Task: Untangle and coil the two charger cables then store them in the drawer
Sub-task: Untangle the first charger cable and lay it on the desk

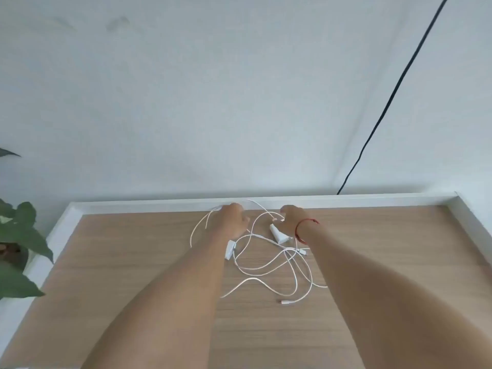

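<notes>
Two white charger cables lie tangled in loops on the wooden desk top. One white plug adapter lies between my hands, another sits beside my left forearm. A loose connector end points toward me. My left hand reaches to the far side of the tangle and grips a strand near the back rim. My right hand, with a red string on the wrist, pinches a strand by the adapter. No drawer is in view.
A white raised rim borders the desk at the back and sides, against a white wall. A black cord runs down the wall behind the desk. Green plant leaves stand at the left edge.
</notes>
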A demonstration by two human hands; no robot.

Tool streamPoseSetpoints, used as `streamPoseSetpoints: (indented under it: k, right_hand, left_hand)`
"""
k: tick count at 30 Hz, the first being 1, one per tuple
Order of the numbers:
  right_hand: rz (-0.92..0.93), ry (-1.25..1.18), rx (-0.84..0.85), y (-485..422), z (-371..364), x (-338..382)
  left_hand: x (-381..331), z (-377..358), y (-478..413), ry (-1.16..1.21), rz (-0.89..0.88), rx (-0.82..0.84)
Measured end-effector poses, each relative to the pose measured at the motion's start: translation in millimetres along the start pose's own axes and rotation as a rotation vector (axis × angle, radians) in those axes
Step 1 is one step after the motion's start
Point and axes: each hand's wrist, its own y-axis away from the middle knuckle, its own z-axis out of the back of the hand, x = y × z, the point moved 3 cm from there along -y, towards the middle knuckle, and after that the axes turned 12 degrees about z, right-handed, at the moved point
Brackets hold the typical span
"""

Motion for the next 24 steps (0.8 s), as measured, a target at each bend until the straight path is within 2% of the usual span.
streamPoseSetpoints:
  k: [7, 16, 24]
  right_hand:
    - [-0.081, -0.014, 0.0, -19, -28, -20]
    - [-0.201, 0.041, -0.016, -42, -58, -32]
    - [-0.139, 0.019, 0.064, -37, -29, -18]
  left_hand:
    - [3, -46, -39, 0.057, 0.006, 0.177]
    - [8, -72, -63, 0.125, 0.025, 0.205]
    - [-15, -46, -52, 0.211, -0.014, 0.164]
